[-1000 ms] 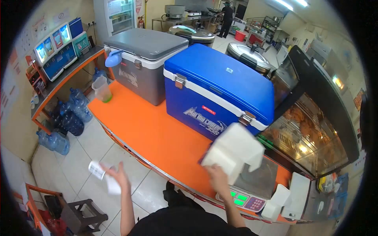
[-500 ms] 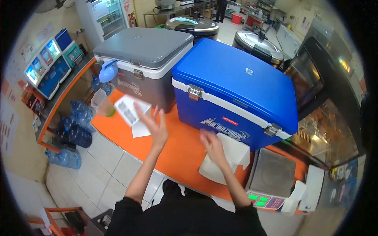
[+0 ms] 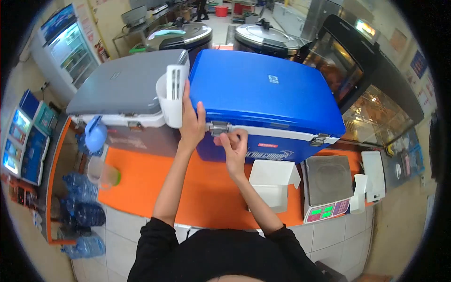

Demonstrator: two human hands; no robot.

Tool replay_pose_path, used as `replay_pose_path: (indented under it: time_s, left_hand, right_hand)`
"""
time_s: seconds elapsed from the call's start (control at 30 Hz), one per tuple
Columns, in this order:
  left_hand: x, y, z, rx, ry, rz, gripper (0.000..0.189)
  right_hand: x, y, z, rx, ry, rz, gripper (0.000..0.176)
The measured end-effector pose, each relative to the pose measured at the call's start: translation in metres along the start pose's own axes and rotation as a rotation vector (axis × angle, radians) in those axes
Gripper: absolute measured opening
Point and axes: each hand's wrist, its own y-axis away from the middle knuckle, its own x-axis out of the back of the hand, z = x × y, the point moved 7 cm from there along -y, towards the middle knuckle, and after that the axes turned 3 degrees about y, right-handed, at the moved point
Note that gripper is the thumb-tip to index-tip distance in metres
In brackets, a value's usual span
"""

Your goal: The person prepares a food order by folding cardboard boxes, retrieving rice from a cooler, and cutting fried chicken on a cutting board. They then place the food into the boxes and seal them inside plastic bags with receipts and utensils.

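My left hand [image 3: 191,123] holds a white paper pouch [image 3: 174,110] with dark print, raised before the right end of the grey cooler [image 3: 127,84]. Its thumb points up, apart from the fingers. At the front left of the blue cooler [image 3: 268,89], my right hand [image 3: 236,152] has its fingers curled at the metal latch [image 3: 219,128]. The blue lid is down. Below and right of that hand, an open white takeaway box [image 3: 272,197] lies on the orange table.
A weighing scale [image 3: 327,181] stands right of the box, beside a white paper piece [image 3: 359,190]. At the left are a clear plastic jug [image 3: 99,173] and a blue handled item [image 3: 96,136] on the grey cooler. Large lidded cookers [image 3: 268,37] stand behind the coolers.
My left hand has lifted the white paper from the table up beside the coolers. My right hand has moved from near the box to the blue cooler's latch. The view has shifted.
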Motion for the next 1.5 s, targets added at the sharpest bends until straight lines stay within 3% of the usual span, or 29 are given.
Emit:
replay_pose_path:
  time_s: [0.07, 0.13, 0.23, 0.37, 0.4, 0.5, 0.57, 0.67, 0.7, 0.77, 0.83, 0.9, 1.0, 1.13, 1.27, 1.37, 1.43, 1.5]
  left_hand:
    - [-0.001, 0.001, 0.002, -0.014, 0.031, 0.002, 0.054]
    - [-0.001, 0.000, -0.003, -0.038, -0.037, -0.019, 0.056]
    - [-0.002, -0.002, -0.008, 0.008, -0.048, 0.015, 0.056]
    - [-0.004, -0.007, -0.008, -0.058, -0.172, 0.105, 0.056]
    - [-0.001, -0.014, -0.004, -0.111, -0.169, 0.154, 0.056]
    - [0.007, -0.044, -0.003, -0.115, -0.382, 0.166, 0.060]
    - [0.023, -0.075, -0.013, -0.337, -0.274, 0.307, 0.055]
    - [0.016, -0.109, -0.005, -0.427, -0.286, 0.264, 0.049]
    - [0.010, -0.104, 0.016, -0.306, -0.192, 0.230, 0.047]
    - [-0.001, -0.077, 0.044, -0.325, -0.181, 0.143, 0.047]
    - [-0.014, -0.032, 0.048, -0.364, -0.375, 0.110, 0.049]
    - [-0.033, -0.006, 0.040, -0.396, -0.705, -0.069, 0.053]
    - [-0.028, -0.017, 0.038, -0.344, -0.551, -0.004, 0.055]
    - [-0.004, -0.030, 0.061, -0.664, -0.435, 0.123, 0.048]
    - [0.007, -0.125, 0.084, -0.640, -0.225, 0.245, 0.031]
    - [-0.005, -0.205, 0.075, -0.586, -0.354, 0.254, 0.032]
    - [-0.036, -0.276, 0.016, -0.281, -0.803, -0.213, 0.035]
    - [-0.028, -0.273, 0.078, -0.265, -0.304, -0.018, 0.050]
  right_hand:
    - [0.007, 0.002, 0.004, -0.008, 0.060, 0.066, 0.032]
    - [0.003, 0.002, -0.008, 0.049, 0.300, 0.108, 0.031]
    - [-0.004, 0.003, -0.013, 0.164, 0.498, 0.082, 0.013]
    - [0.006, 0.022, -0.009, 0.222, 0.640, 0.018, 0.016]
    - [0.009, 0.026, -0.014, 0.420, 0.775, -0.009, 0.020]
    - [0.027, 0.042, -0.022, 0.325, 0.895, -0.092, 0.027]
    - [0.042, 0.054, -0.023, 0.289, 0.933, -0.099, 0.032]
    - [0.057, 0.052, -0.049, 0.418, 0.981, -0.014, 0.033]
    - [0.059, 0.049, -0.064, 0.540, 1.072, 0.039, 0.031]
    - [0.070, 0.037, -0.087, 0.567, 1.132, 0.110, 0.028]
    - [0.088, 0.026, -0.099, 0.595, 1.193, 0.191, 0.025]
    - [0.105, 0.019, -0.107, 0.566, 1.186, 0.216, 0.023]
    - [0.116, 0.015, -0.104, 0.494, 1.175, 0.224, 0.021]
    - [0.092, 0.008, -0.100, 0.549, 1.166, 0.102, 0.023]
    - [0.045, -0.018, -0.109, 0.582, 1.080, -0.098, 0.022]
    - [-0.003, -0.054, -0.124, 0.750, 1.159, -0.343, 0.016]
    - [-0.038, -0.088, -0.120, 0.733, 1.206, -0.472, 0.013]
    - [-0.064, -0.127, -0.091, 0.645, 1.251, -0.621, 0.018]
